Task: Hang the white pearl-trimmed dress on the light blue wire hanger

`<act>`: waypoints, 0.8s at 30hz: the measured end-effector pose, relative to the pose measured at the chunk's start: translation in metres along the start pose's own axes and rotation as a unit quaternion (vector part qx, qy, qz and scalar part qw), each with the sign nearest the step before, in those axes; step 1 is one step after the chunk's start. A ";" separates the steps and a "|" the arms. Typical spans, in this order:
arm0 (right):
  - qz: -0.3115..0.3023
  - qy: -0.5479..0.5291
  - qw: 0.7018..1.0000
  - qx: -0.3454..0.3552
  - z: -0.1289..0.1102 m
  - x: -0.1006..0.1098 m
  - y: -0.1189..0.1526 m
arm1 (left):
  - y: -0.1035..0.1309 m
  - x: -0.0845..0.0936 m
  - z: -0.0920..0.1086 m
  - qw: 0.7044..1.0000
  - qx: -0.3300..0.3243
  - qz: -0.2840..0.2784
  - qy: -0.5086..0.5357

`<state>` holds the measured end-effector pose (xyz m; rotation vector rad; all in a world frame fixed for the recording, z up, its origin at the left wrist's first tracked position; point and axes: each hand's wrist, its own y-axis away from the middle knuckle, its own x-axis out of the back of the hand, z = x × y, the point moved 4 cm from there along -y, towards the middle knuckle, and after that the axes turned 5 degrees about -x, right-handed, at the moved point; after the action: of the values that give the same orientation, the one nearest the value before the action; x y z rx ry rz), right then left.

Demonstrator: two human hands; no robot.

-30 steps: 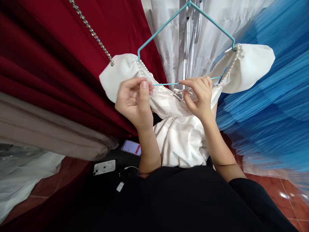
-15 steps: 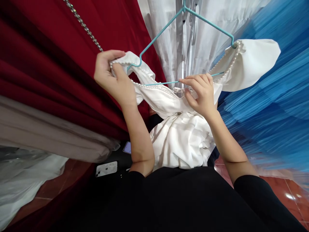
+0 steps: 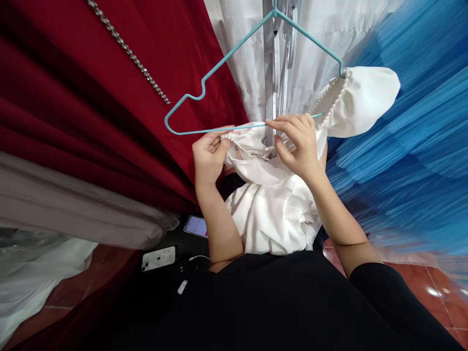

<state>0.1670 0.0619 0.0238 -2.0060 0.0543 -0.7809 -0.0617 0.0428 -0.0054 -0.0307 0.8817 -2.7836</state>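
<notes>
A white dress [image 3: 272, 214] with pearl-beaded edging lies gathered in front of my body. Its right strap still hangs on the right shoulder of a teal hanger [image 3: 219, 62], while the hanger's left end is bare. My left hand [image 3: 211, 152] pinches the beaded edge of the dress's left strap, just below the hanger's lower bar. My right hand [image 3: 295, 139] grips that lower bar near its middle, with thumb and fingertips closed; part of the white fabric lies behind and under this hand.
Red drapery [image 3: 204, 44] with a jewelled chain [image 3: 127, 51] hangs on the left. Blue tulle [image 3: 409, 156] fills the right, and white curtains [image 3: 244, 58] hang behind. A white phone [image 3: 158, 258] and a lit phone [image 3: 196, 226] lie on a black surface at lower left.
My left hand has moved down and right, taking the dress's left strap off the hanger's left end. My right hand stays on the bar, and the hanger has shifted slightly left.
</notes>
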 end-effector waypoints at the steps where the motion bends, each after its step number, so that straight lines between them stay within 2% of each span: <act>1: 0.004 -0.002 1.000 0.003 -0.001 0.001 0.001 | -0.001 -0.011 0.005 0.999 -0.014 0.012 0.040; 4: 0.009 -0.017 1.000 0.011 -0.005 0.007 0.001 | 0.000 -0.040 0.017 0.991 -0.027 0.008 0.128; 6: 0.004 -0.029 1.000 0.008 -0.006 0.010 -0.001 | 0.004 -0.051 0.023 0.987 -0.038 -0.002 0.157; 11: 0.003 -0.047 0.999 0.010 -0.006 0.014 -0.003 | 0.013 -0.053 0.032 0.988 -0.052 -0.025 0.141; 15: 0.025 -0.050 0.998 0.035 -0.011 0.013 0.000 | 0.014 -0.051 0.034 0.992 -0.060 0.010 0.107; 19: 0.022 -0.040 0.997 0.056 -0.008 0.016 -0.003 | 0.011 -0.057 0.031 0.985 -0.113 0.045 0.124; 21: 0.078 -0.018 0.995 0.063 0.005 0.028 -0.009 | 0.009 -0.060 0.028 0.976 -0.157 0.058 0.139; 24: 0.231 0.025 0.970 0.070 0.037 0.056 -0.023 | 0.008 -0.061 0.023 0.964 -0.198 0.077 0.159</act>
<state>0.2253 0.0837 0.0568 -1.7440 0.4672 -0.5165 0.0012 0.0368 0.0122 0.4127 1.4400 -2.4618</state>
